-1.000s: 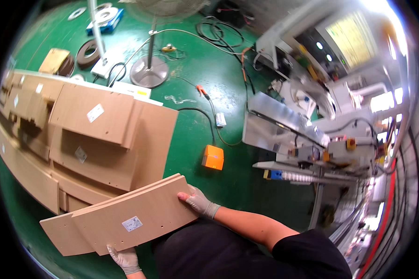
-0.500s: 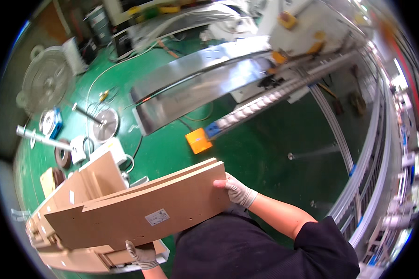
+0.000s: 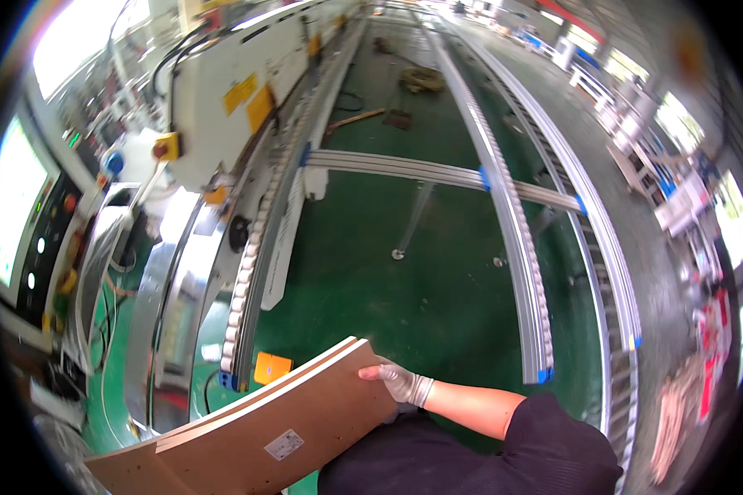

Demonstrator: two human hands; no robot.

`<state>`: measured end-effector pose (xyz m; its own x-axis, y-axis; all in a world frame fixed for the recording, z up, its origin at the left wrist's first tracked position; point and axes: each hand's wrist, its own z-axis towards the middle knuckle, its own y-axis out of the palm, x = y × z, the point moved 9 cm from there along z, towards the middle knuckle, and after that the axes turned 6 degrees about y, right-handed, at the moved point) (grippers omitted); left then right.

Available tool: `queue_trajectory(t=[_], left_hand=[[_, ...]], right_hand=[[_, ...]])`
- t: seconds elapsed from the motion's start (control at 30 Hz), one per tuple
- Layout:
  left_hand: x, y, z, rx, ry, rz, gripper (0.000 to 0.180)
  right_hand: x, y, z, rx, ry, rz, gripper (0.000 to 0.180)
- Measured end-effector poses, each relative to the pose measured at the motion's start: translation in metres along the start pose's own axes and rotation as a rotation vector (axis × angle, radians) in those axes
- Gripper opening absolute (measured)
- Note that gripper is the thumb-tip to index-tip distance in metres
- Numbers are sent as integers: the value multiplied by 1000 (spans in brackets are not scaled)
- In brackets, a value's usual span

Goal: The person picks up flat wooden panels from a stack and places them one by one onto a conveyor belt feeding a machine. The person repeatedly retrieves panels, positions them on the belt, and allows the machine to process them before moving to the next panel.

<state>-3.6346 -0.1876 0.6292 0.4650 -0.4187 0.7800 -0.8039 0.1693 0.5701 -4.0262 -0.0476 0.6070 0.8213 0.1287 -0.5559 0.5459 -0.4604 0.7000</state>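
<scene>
Two long brown boards (image 3: 330, 412), one lying against the other, slant across the lower part of the view just in front of my body. A white printed label is stuck on the nearer board's face, and small holes show along it. My right hand (image 3: 399, 384), in a pale glove with bare fingertips, grips the boards at their right end, thumb on the near face. The boards' left end reaches down toward the lower left rim. My left hand is out of sight.
Ahead run two roller rails (image 3: 512, 247) joined by a metal crossbar (image 3: 388, 167). A white machine (image 3: 215, 124) stands along the left rail, with a control panel (image 3: 45, 239) at far left. An orange box (image 3: 271, 368) sits on the green floor by the left rail's end.
My view has swung right, from the fan and stacked boards toward the roller rails. The boards have turned along with me, still in my right hand. My left hand has dropped out of view.
</scene>
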Motion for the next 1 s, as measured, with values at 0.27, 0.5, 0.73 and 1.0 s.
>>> queue_trajectory(t=[0.27,0.5,0.73,1.0], left_hand=[[-13,58,87,-476,-199,59,59],[-52,144,106,-699,-317,194,87],[-86,201,87,-784,-469,228,86],[-114,279,57,-797,-391,294,82]], right_hand=[[43,-44,-97,356,-317,202,63],[98,-51,-172,547,-508,347,66],[134,-65,-217,644,-668,512,61],[112,-137,-226,612,-686,577,54]])
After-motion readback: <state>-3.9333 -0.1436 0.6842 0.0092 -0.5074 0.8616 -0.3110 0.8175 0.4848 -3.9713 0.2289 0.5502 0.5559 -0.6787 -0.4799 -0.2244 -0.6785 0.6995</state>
